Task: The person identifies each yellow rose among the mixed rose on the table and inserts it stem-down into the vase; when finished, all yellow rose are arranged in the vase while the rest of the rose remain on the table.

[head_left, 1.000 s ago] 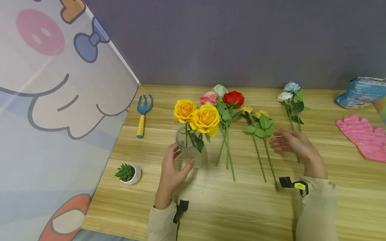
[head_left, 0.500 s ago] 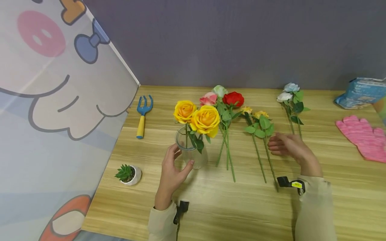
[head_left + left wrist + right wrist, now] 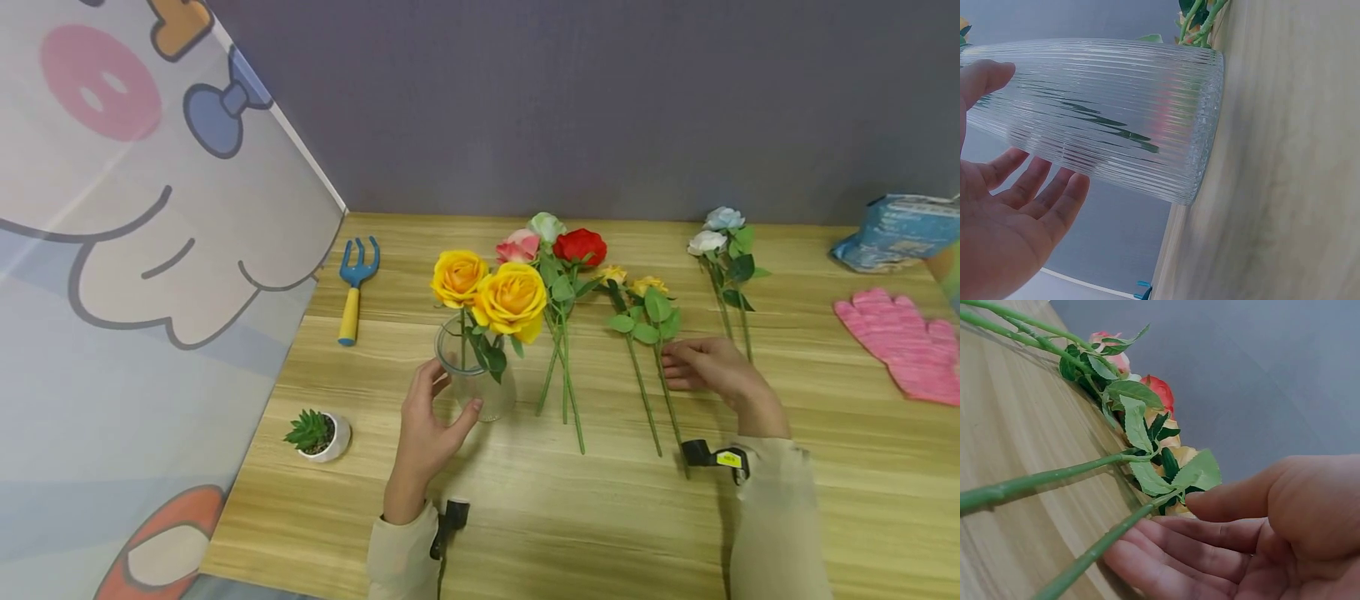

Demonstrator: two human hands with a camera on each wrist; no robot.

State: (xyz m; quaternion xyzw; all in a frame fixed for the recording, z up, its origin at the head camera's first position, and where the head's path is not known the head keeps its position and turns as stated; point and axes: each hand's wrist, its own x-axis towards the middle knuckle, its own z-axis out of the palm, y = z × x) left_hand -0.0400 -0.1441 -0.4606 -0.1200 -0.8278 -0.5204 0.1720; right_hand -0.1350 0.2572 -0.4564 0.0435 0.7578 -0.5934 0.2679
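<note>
My left hand [image 3: 429, 435] holds a clear ribbed glass vase [image 3: 491, 398], thumb on one side and fingers on the other, as the left wrist view also shows. Two large yellow roses [image 3: 512, 298] stand in the vase. My right hand [image 3: 708, 371] is at the upper stem of the nearer of two small yellow roses [image 3: 648, 285] lying on the table. In the right wrist view its fingers extend under the green stem [image 3: 1100, 547], and the thumb is close to the leaves. The thumb and fingers do not close on that stem.
Red [image 3: 581, 247], pink [image 3: 519, 246] and pale green [image 3: 547, 225] roses lie behind the vase. White and light blue roses [image 3: 724, 218] lie farther right. A pink glove [image 3: 903, 342], blue bag [image 3: 896, 233], toy fork [image 3: 352, 292] and potted succulent [image 3: 326, 435] rest around the table.
My right hand has moved left and slightly toward me, from beside the small yellow roses to the nearer stem. The left hand and the vase have stayed in place.
</note>
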